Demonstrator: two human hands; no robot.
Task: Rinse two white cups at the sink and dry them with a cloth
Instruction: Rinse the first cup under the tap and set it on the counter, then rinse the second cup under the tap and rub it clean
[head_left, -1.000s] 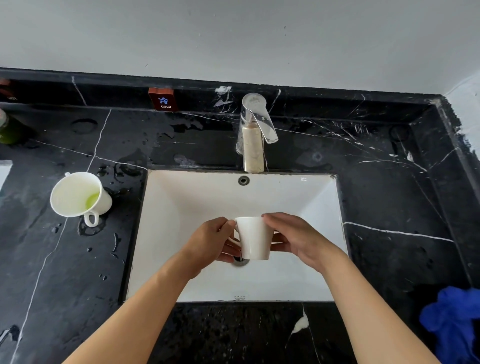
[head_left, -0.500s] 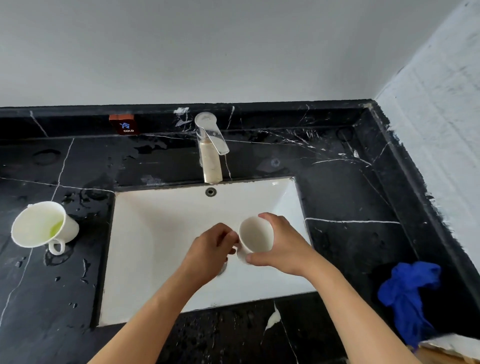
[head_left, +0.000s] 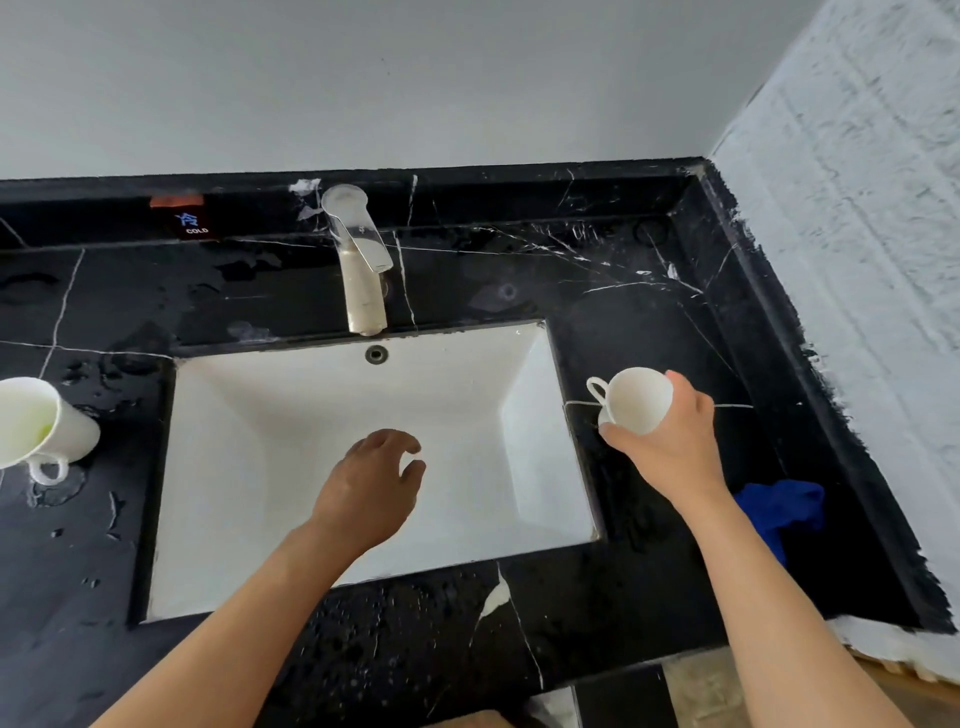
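Grey wall (head_left: 415, 78) behind, rough white wall (head_left: 857, 234) at right, meeting in a corner. Black marble countertop (head_left: 649, 322) with white veins fills most of the view; wet, with droplets and small puddles on the left side and along the near edge. Raised black backsplash ledge (head_left: 519, 192) along the wall, carrying a small label reading COLD (head_left: 193, 223).

White rectangular sink (head_left: 291, 415) set under the counter, centre. Basin shows no standing water; overflow hole (head_left: 376, 354) on the far wall. Metal tap (head_left: 361, 265) stands behind it, spout over the basin; no stream visible.

Blue cloth (head_left: 782, 512) lies crumpled on the counter right of the sink, near the right forearm.

Two white cups. Left cup (head_left: 44, 428) at the left frame edge, on the wet counter, tilted with its mouth toward the camera, handle toward the near side; a little yellow-green liquid pooled inside. Right cup (head_left: 636, 397) is held over the counter just right of the sink rim, tipped on its side, handle pointing left toward the basin. Cannot tell whether it touches the counter; its inside is not in view.

Right hand (head_left: 670, 447) wraps the right cup from the near and right sides, fingers curled round the body, thumb along its lower edge.

Left hand (head_left: 371, 488) hangs over the middle of the basin, palm down, holding nothing; fingers loosely curled, slightly apart, thumb close to the forefinger without a pinch.
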